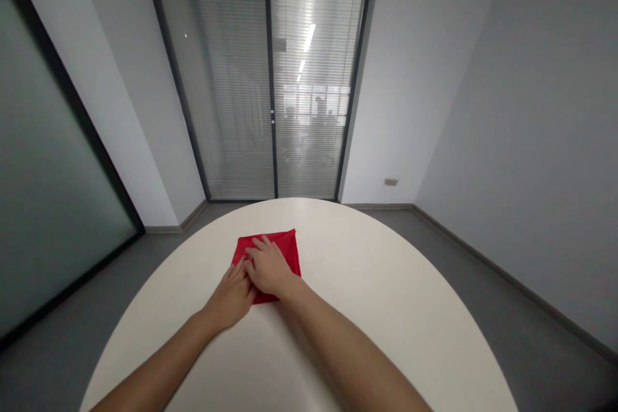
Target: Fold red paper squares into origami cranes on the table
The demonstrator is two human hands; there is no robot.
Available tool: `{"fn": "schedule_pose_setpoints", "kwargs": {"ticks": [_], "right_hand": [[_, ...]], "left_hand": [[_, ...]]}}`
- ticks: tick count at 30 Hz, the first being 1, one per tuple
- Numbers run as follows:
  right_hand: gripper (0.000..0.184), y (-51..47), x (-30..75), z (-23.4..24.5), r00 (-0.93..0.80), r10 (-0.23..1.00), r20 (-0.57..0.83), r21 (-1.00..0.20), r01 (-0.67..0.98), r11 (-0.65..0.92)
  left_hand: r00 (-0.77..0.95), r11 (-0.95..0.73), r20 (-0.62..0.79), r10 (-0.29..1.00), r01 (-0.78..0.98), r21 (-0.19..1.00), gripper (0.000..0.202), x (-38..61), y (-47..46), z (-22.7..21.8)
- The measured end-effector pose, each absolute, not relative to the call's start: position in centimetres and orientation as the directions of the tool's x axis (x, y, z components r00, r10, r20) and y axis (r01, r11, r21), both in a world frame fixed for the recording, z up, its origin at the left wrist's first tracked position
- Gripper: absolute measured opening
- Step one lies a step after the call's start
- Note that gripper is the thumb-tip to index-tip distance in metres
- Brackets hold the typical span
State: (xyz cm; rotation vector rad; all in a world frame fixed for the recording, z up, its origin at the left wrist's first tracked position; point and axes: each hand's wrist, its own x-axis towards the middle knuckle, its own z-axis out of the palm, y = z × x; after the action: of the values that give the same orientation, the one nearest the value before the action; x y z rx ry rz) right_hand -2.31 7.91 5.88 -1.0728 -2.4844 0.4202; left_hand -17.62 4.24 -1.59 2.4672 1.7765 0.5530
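my left hand [232, 296] and right hand [268, 268] lie flat, fingers spread, pressing the red cloth [290, 248] (folded) on the white desk [386, 296].

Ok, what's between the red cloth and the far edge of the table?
Nothing: the head view shows only bare white tabletop from the red cloth to the far edge.

free: tabletop [410, 309] open all rnd — L, R, far | in way: red cloth [290, 248], flat
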Motion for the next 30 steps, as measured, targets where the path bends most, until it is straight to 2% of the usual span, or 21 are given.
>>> {"fn": "schedule_pose_setpoints", "kwargs": {"ticks": [2, 4, 6, 12, 15, 20, 22, 25, 27, 30], "right_hand": [[0.053, 8.7, -3.2, 5.1, -0.681, 0.708, 0.189, -0.442, 0.584, 0.68], [0.061, 9.6, -2.8, 3.8, -0.68, 0.726, 0.097, -0.459, 0.617, 0.639], [0.068, 10.6, -1.3, 2.5, -0.648, 0.755, 0.096, -0.431, 0.657, 0.619], [0.072, 12.2, 3.8, 1.5, -0.535, 0.841, 0.081, -0.35, 0.775, 0.527], [0.073, 11.7, 5.2, 1.6, -0.572, 0.815, 0.093, -0.34, 0.751, 0.566], [0.076, 10.5, 7.7, 2.1, -0.66, 0.748, 0.06, -0.357, 0.686, 0.634], [0.074, 10.3, 9.4, 2.4, -0.66, 0.751, 0.034, -0.354, 0.694, 0.627], [0.067, 10.5, 12.7, 2.8, -0.583, 0.812, 0.005, -0.318, 0.769, 0.555], [0.064, 10.7, 14.9, 2.8, -0.459, 0.888, -0.022, -0.285, 0.854, 0.435], [0.061, 11.0, 17.5, 2.2, -0.331, 0.943, 0.023, -0.259, 0.91, 0.325]], "left_hand": [[0.326, -0.38, 0.234, 0.916, 0.891, 0.247, 0.048, -17.7, 4.3, -1.4], [0.321, -0.369, 0.22, 0.921, 0.9, 0.232, 0.047, -17.8, 4.2, -1.5], [0.281, -0.324, 0.21, 0.936, 0.922, 0.211, 0.048, -17.8, 4.0, -1.6], [0.255, -0.271, 0.112, 0.96, 0.947, 0.17, 0.055, -16.8, 3.9, 0.2], [0.146, -0.155, 0.064, 0.987, 0.973, 0.17, 0.062, -14.8, 4.2, 1.8], [0.026, -0.031, 0.028, 0.999, 0.984, 0.177, 0.091, -10.9, 4.1, 1.6], [0.029, -0.038, 0.044, 0.999, 0.978, 0.206, 0.086, -10.7, 4.1, 1.0], [-0.003, -0.007, 0.041, 0.999, 0.971, 0.238, 0.085, -12.8, 4.8, 0.5], [-0.007, 0.003, 0.015, 1.0, 0.969, 0.247, 0.086, -15.4, 5.9, 0.6], [-0.08, 0.089, -0.047, 0.996, 0.968, 0.234, 0.087, -19.9, 7.8, 1.0]]}}
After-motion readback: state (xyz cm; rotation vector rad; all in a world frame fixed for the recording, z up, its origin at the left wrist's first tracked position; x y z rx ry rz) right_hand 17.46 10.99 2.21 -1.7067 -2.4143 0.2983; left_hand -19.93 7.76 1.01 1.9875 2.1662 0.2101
